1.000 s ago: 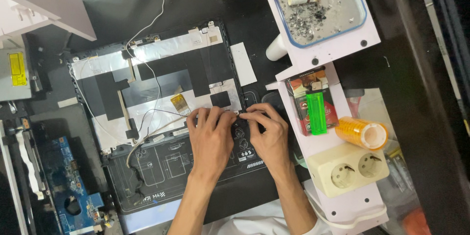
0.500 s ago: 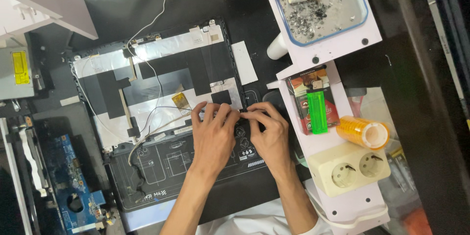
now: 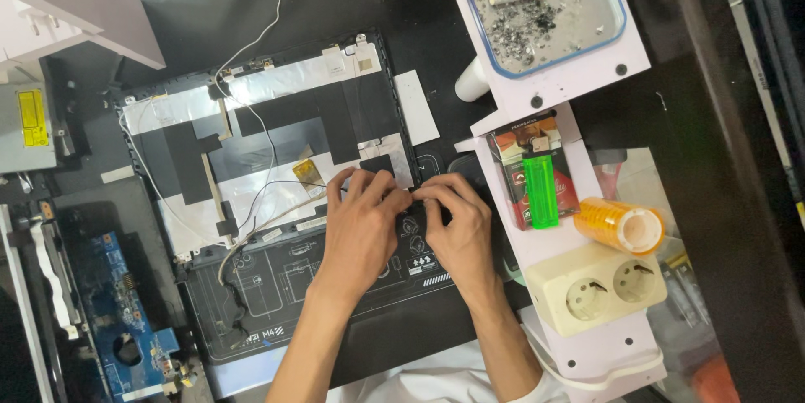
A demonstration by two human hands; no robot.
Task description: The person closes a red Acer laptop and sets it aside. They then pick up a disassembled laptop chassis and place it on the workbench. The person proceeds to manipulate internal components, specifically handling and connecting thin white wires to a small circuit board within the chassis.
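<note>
1. My left hand (image 3: 362,223) and right hand (image 3: 457,227) meet fingertip to fingertip at the lower right corner of the opened laptop lid panel (image 3: 277,130), which lies flat on the black work mat (image 3: 277,286).
2. Both hands are curled down with fingers bent, pinching at some small part between them. The part is hidden under my fingers, so I cannot tell what it is or whether either hand really grips it.
3. Thin antenna wires (image 3: 251,59) run white and dark across the lid panel toward my left fingertips, and a small amber flex tab (image 3: 307,172) sits just left of them.
4. I judge the wires and the tab light, limp and easy to tear, best taken at a connector end rather than mid-run. The lid panel looks thin and stiff, safest held by its edges.
5. Right of the lid panel stand a green lighter (image 3: 541,191), an orange tape roll (image 3: 620,225) and a cream double socket (image 3: 597,286); a blue circuit board (image 3: 117,302) lies lower left.
</note>
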